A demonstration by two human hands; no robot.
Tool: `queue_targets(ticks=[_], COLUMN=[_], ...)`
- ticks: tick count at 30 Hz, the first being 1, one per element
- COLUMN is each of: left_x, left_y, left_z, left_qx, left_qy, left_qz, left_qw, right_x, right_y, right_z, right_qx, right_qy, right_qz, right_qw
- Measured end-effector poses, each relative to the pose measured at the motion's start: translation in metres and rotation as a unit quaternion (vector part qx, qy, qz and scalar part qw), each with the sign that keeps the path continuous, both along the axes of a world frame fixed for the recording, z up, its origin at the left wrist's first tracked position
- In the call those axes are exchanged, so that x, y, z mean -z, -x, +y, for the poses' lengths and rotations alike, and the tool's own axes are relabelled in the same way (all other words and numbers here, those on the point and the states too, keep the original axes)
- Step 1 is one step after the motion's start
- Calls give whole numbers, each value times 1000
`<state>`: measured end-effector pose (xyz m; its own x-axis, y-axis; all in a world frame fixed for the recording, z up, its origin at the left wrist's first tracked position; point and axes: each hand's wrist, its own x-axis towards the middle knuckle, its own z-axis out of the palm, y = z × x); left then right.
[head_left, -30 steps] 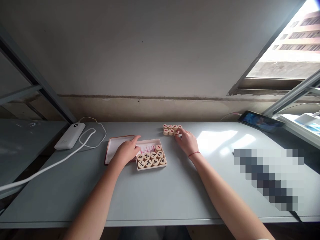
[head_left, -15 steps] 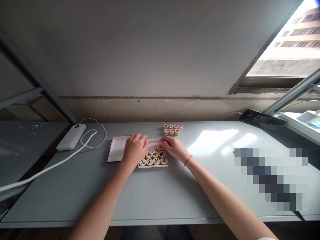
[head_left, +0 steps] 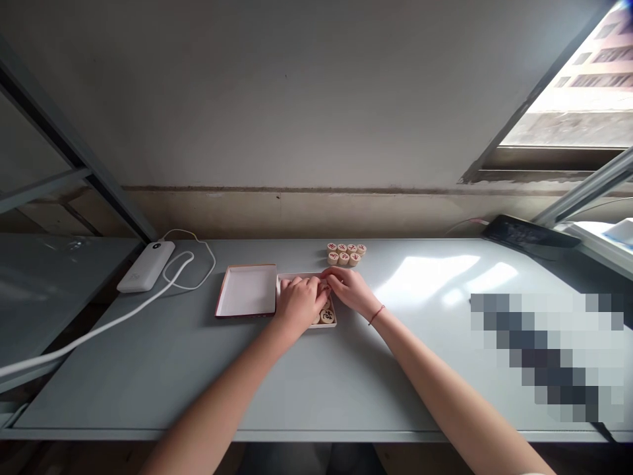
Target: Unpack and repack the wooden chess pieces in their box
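My left hand (head_left: pixel 300 301) reaches over the shallow white box (head_left: pixel 332 325), its fingers curled down inside and covering most of the contents. Below its thumb shows a round wooden xiangqi piece (head_left: pixel 327 316) with a black character. At the box's upper right corner is my right hand (head_left: pixel 350 290), thumb and fingers drawn together close to the left thumb. What either hand grips is hidden. Just left of the box lies its open lid (head_left: pixel 246 290), white inside with a red edge. Behind the box stand stacked xiangqi pieces (head_left: pixel 343 258) with red characters, in two rows.
A white power bank (head_left: pixel 147 267) with a looping white cable (head_left: pixel 128 313) lies at the left. Toward the back right, a dark phone (head_left: pixel 519 232) leans by the metal frame (head_left: pixel 573 194). A pixelated patch covers something at the right.
My left hand has moved right, from the lid's edge to over the box, covering the black-character pieces. My right hand stays at the box's right side. The view has shifted slightly.
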<state>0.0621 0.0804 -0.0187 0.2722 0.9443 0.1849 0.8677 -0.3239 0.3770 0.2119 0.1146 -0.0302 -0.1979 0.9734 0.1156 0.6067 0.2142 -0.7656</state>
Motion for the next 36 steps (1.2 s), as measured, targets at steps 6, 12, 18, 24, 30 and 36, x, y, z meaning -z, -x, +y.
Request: queue_targets(ticks=[6,12,18,24,30,36], left_x=[-5,-4,-4,-2,-3,-1], left_y=[13,18,25,28,23,21], left_z=[1,-2,2,5,0,-3], left_qx=[-14,-25,-46,-52,-9,6], left_qy=[-38,-18,-88,-72,-45,-134], left_qz=[-176,-288,-432,-437,-383,-262], left_qw=[984,957,896,895,922,956], right_x=[-10,-11,-4,11,15,-11], right_y=[-3,0,-50,-90,-79,-21], right_z=[-3,-3,25,40,40,5], right_qx=[-77,-93,220,277,271,72], right_qy=[-26,-11,-84,15,-16,-149], right_qz=[83,163,191,-2,-30,39], right_qw=[993,982,953,961,962,985])
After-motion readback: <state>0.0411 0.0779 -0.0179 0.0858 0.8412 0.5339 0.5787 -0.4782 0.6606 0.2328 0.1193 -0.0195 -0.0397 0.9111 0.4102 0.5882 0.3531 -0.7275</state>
